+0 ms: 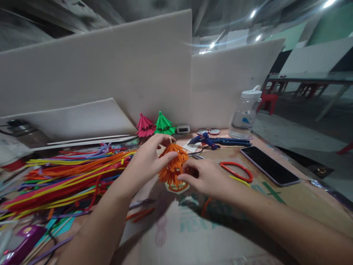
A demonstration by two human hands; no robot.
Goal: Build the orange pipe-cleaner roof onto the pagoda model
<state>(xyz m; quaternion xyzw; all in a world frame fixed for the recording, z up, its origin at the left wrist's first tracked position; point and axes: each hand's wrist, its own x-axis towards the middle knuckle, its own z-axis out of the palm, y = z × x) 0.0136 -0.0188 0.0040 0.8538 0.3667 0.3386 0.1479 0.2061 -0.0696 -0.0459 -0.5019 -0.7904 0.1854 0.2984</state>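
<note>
An orange pipe-cleaner tree with tiers of drooping branches stands upright in front of me on a small pale base. Its thin stick tip pokes out at the top. My left hand is closed round the upper part from the left, thumb across the front. On the right side, my right hand pinches at the lower branches with thumb and curled fingers. The exact spot it grips is partly hidden. Behind stand a finished-looking pink tree and a green tree of the same kind.
Many coloured pipe cleaners are heaped on the left. A purple tool lies front left. To the right are a blue glue gun, red-handled pliers, a phone and a water bottle. White boards wall the back.
</note>
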